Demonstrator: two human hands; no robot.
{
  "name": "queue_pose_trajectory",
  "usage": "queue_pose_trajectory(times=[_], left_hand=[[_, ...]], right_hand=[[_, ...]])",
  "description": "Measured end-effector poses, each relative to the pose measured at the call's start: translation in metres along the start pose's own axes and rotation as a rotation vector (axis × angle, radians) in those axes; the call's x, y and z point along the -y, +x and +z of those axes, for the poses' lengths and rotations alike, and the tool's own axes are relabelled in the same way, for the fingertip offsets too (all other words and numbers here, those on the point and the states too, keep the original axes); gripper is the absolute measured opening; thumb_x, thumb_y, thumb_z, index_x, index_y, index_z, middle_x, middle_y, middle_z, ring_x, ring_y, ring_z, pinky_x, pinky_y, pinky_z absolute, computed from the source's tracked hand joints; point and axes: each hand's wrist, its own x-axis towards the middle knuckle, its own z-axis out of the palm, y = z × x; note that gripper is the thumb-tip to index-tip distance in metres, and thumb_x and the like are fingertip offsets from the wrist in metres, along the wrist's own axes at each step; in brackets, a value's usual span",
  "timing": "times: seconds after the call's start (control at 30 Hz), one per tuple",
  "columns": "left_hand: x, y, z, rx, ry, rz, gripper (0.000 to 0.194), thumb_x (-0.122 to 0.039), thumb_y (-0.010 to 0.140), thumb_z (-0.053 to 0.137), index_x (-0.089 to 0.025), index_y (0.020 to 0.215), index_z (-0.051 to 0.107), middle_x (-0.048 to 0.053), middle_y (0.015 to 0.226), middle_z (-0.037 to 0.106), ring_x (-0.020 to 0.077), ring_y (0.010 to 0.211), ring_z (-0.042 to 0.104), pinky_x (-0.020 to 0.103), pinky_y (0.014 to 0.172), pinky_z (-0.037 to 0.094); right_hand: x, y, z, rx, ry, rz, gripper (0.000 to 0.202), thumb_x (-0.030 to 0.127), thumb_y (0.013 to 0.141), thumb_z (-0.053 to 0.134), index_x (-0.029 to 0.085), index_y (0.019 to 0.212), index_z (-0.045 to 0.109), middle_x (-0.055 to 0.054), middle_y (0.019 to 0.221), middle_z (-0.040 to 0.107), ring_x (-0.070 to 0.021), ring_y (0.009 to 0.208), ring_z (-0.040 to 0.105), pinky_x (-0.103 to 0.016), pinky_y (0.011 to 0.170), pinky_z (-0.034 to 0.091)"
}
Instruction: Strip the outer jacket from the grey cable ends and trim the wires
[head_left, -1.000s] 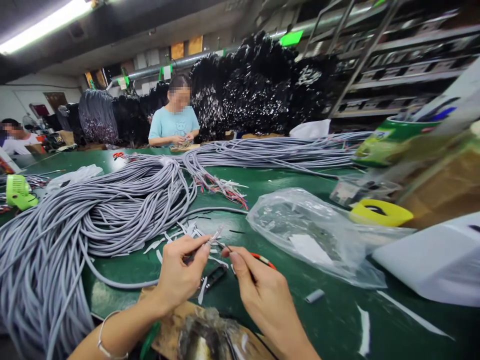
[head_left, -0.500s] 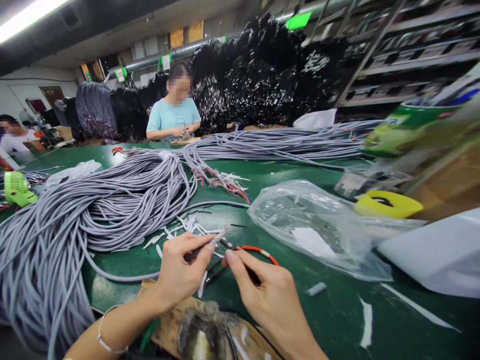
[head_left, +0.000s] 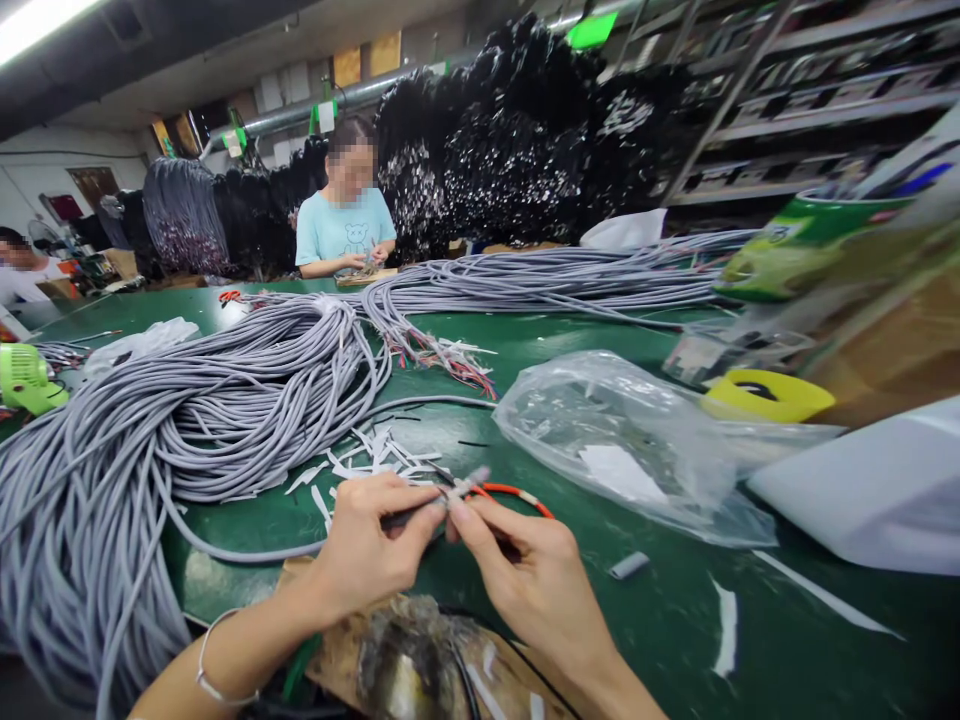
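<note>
Near the middle of the view, my left hand [head_left: 379,530] is closed, thumb against forefinger, around a grey cable end [head_left: 474,482] whose whitish tip sticks out past the fingers. My right hand [head_left: 525,555] meets it from the other side, thumb and fingertips pinched on the same end. Just behind the right fingers shows the orange handle [head_left: 517,492] of a hand tool, perhaps pliers; whether it lies on the table or touches the hand I cannot tell. White strips [head_left: 382,455] are scattered beyond the left hand.
A large heap of grey cables [head_left: 247,400] covers the left of the green table [head_left: 555,620]. To the right lie a clear plastic bag [head_left: 600,450], a yellow tape roll [head_left: 769,395] and a short grey tube [head_left: 628,565]. A wooden board [head_left: 345,655] is below my hands. Across the table sits a person [head_left: 345,225].
My right fingers have closed in on the cable end and now pinch it beside the left fingers. The whitish tip has shifted slightly right and down. The view has moved a little.
</note>
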Motion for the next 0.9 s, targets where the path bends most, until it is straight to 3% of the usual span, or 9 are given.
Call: queue_pose_trajectory(times=[0.07,0.2,0.3,0.53,0.9], left_hand=[[0.000,0.001,-0.001,0.032,0.042,0.011,0.023,-0.020,0.079,0.050,-0.016,0.074,0.071,0.002,0.050,0.055,0.0103,0.045,0.044,0.022,0.045,0.033],[0.001,0.000,-0.001,-0.008,0.078,0.018,0.021,-0.015,0.077,0.050,-0.016,0.079,0.071,0.002,0.050,0.057,0.0098,0.043,0.044,0.022,0.045,0.035],[0.000,-0.001,-0.002,-0.048,0.058,0.020,0.018,-0.016,0.075,0.053,-0.015,0.075,0.071,0.003,0.051,0.058,0.0095,0.043,0.044,0.021,0.045,0.036],[0.002,0.000,-0.006,-0.265,0.045,0.001,0.015,-0.021,0.074,0.058,-0.013,0.072,0.070,0.001,0.050,0.054,0.0078,0.042,0.043,0.019,0.041,0.032],[-0.001,-0.002,-0.003,-0.207,0.067,0.078,0.014,-0.018,0.074,0.058,-0.010,0.074,0.070,0.002,0.051,0.056,0.0082,0.043,0.044,0.019,0.042,0.034]], right_hand=[[-0.002,-0.002,0.003,-0.032,-0.075,-0.039,0.037,0.023,0.086,0.039,0.017,0.051,0.048,0.004,0.042,0.044,-0.0066,0.037,0.039,-0.017,0.039,0.031],[-0.002,-0.005,0.007,-0.136,-0.308,-0.263,0.035,0.016,0.084,0.043,0.016,0.050,0.051,0.002,0.040,0.047,-0.0075,0.037,0.040,-0.021,0.045,0.031],[-0.001,-0.003,0.002,-0.121,-0.378,-0.359,0.034,0.015,0.083,0.045,0.016,0.050,0.053,0.002,0.042,0.051,-0.0074,0.038,0.041,-0.022,0.047,0.030],[0.001,0.005,-0.018,-0.118,-0.334,-0.275,0.039,0.022,0.086,0.044,0.016,0.049,0.055,0.004,0.036,0.042,-0.0067,0.033,0.033,-0.022,0.043,0.026],[-0.002,0.003,-0.010,-0.129,-0.299,-0.309,0.035,0.020,0.086,0.045,0.015,0.052,0.054,0.002,0.041,0.050,-0.0063,0.035,0.038,-0.022,0.044,0.028]])
